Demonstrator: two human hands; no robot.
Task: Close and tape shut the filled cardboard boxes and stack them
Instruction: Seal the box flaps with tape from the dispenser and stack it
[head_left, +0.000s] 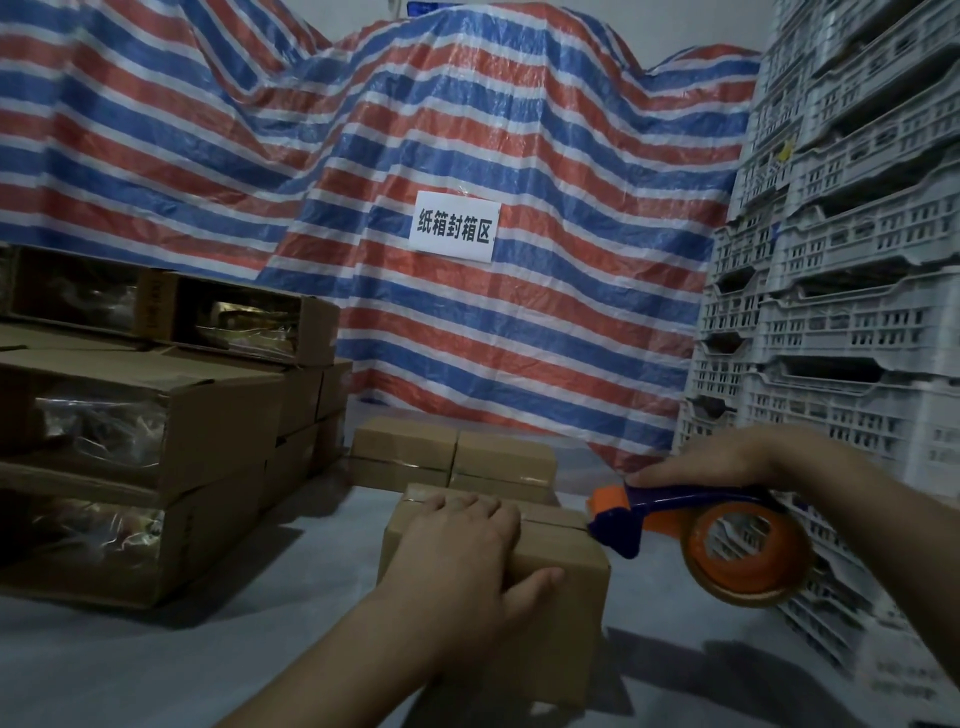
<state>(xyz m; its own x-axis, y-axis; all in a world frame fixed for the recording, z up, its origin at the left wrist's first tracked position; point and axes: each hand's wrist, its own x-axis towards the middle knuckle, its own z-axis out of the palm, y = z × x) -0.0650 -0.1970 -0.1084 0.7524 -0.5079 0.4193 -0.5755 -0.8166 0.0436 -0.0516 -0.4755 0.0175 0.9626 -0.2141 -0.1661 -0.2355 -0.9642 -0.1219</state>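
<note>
Fingers (467, 512) of left hand (457, 551) lying spread flat, pinning closed box (550, 566) on near floor; right hand (727, 460) gripping tape dispenser (691, 525), nose touching box's right edge, seam running leftward under left hand

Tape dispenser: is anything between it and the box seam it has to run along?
Nothing visible. The tape dispenser meets the box at its right edge; the left hand lies beside the seam, left of it.

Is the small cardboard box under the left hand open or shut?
Shut: the small cardboard box's flaps lie flat, pressed by the left hand.
</note>
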